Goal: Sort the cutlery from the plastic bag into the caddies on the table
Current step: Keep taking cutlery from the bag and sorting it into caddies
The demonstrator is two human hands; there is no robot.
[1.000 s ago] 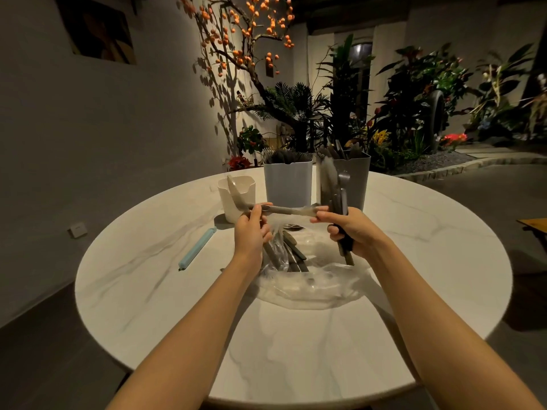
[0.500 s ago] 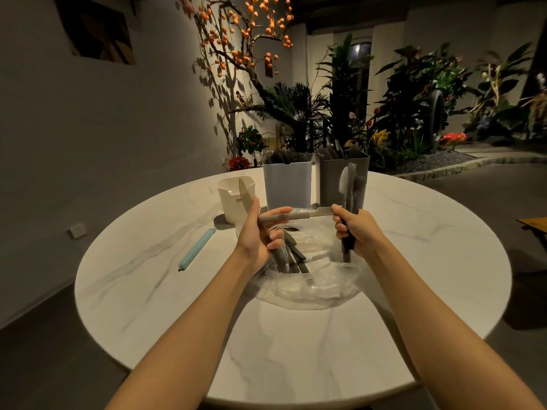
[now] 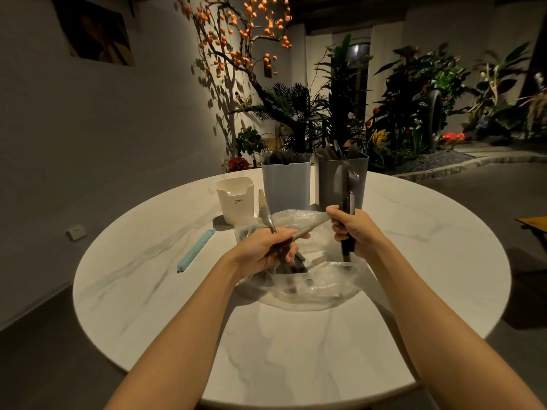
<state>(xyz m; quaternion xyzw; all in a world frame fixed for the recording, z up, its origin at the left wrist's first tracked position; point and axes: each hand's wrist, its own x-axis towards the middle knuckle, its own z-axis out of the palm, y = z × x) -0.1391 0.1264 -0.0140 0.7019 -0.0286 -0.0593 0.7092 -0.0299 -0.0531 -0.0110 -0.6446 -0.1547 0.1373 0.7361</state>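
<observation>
Cutlery [image 3: 291,266] is still seen lying in the open plastic bag [image 3: 307,288] at the middle of the round table [image 3: 148,279], so the sorting is judged part done. A knife [image 3: 265,213] and a second piece, angled toward the other hand, are gripped in the curled left hand [image 3: 263,251] above the bag. Several upright pieces [image 3: 344,199], a fork among them, are clasped in the closed right hand [image 3: 353,230]. Behind, the pale blue caddy [image 3: 285,187] and the grey caddy [image 3: 328,184] are already well filled; nothing is seen above the rim of the small white caddy [image 3: 235,199]. A light blue bag clip [image 3: 195,250] is left lying apart.
</observation>
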